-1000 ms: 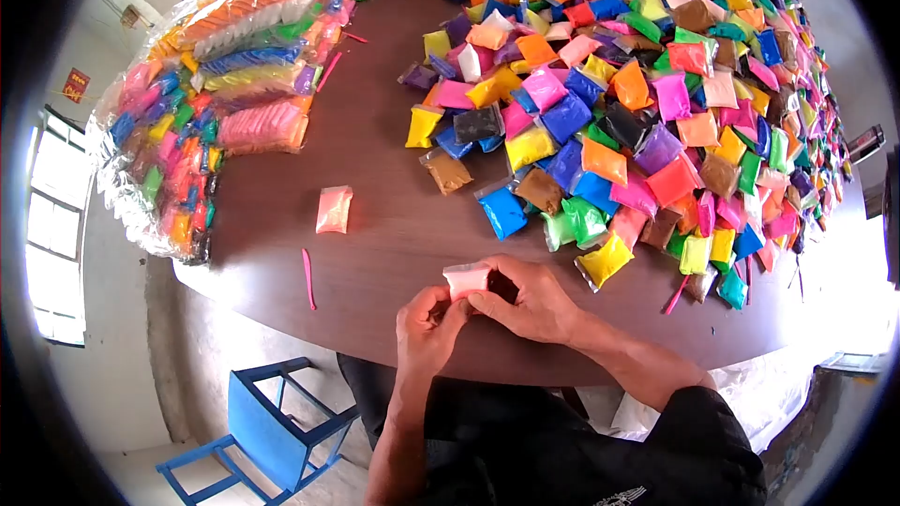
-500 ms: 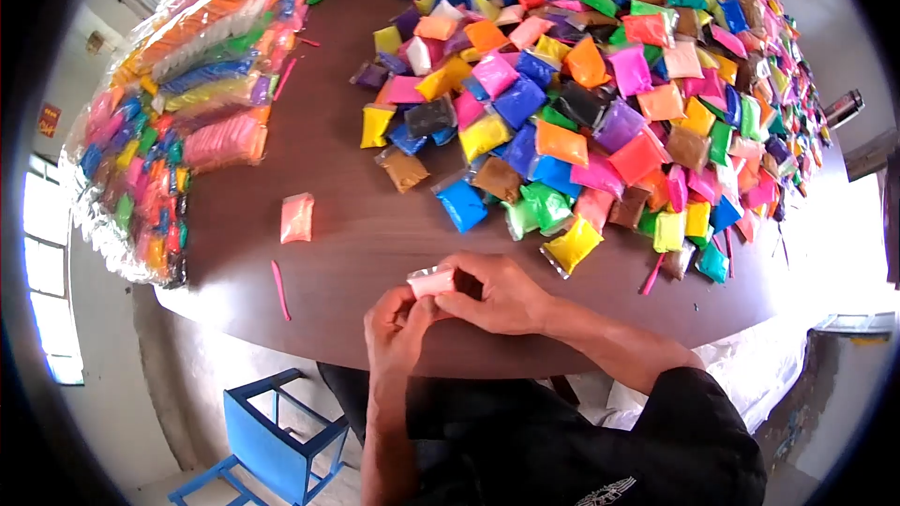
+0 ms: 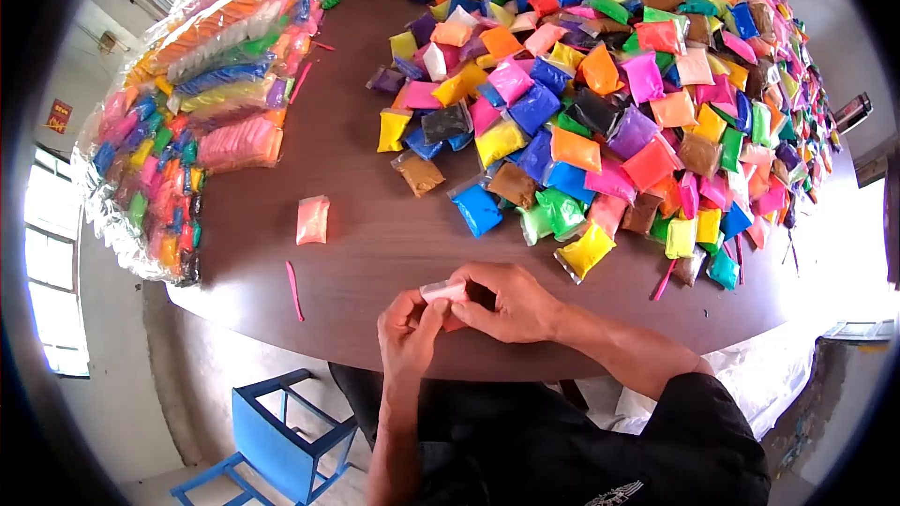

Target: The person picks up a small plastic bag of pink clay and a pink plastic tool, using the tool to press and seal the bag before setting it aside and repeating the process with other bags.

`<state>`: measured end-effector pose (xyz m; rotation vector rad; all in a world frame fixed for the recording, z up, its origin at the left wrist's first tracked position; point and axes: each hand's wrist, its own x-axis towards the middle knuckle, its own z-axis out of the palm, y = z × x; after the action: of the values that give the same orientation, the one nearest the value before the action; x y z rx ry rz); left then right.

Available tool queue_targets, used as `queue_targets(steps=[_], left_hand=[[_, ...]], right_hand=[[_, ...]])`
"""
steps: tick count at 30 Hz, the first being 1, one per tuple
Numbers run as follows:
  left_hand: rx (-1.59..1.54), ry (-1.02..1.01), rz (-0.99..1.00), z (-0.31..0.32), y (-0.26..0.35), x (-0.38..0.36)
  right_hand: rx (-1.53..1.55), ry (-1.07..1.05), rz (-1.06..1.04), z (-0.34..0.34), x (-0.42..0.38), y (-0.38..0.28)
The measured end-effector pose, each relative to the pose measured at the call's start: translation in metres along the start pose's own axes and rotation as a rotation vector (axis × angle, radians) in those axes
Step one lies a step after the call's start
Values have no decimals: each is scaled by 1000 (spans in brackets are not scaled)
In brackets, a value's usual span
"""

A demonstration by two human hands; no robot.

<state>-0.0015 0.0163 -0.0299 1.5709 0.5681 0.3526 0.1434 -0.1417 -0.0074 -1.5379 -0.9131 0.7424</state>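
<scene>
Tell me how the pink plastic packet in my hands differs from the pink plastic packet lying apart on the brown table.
The held pink packet is gripped by the left hand and right hand; the lone pink packet lies on the brown table. Fingers partly cover the held pink packet; the lone pink packet shows whole. Both are plastic-wrapped.

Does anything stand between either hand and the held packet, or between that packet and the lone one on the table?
Nothing visible does: left hand and right hand both touch the held packet. Toward the lone packet, the pink stick lies off to the left.
</scene>
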Motion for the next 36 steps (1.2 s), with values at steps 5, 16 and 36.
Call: queue_targets(steps=[5, 16, 36], left_hand=[[51, -11, 25, -5, 1, -3], [-61, -59, -27, 4, 15, 0], [56, -60, -58, -8, -6, -1]], right_hand=[[-82, -7, -38, 1, 3, 10], [6, 96, -51, 7, 4, 18], [-15, 99, -65, 5, 2, 6]])
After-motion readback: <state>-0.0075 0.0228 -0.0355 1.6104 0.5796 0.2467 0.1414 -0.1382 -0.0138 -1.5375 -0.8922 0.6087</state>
